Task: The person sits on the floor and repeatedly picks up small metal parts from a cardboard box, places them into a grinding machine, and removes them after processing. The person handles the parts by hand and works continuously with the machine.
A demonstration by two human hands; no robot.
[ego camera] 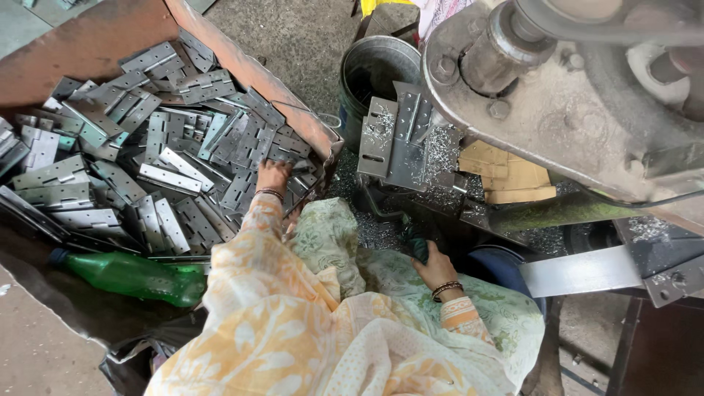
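Observation:
My left hand (273,176) reaches into a rusty bin (242,70) heaped with grey metal hinge plates (169,147); its fingers rest on plates at the bin's right corner, and whether they grip one I cannot tell. My right hand (434,265) lies low near my lap, closed around a dark green handle (416,246) beside the press machine (557,95). Both wrists wear bangles, and orange patterned sleeves cover my arms.
A green plastic bottle (136,277) lies at the bin's near edge. A metal bucket (378,73) stands behind a few hinge plates (400,136) covered in metal shavings. Cardboard pieces (513,176) sit under the machine. A metal bar (587,271) juts out at right.

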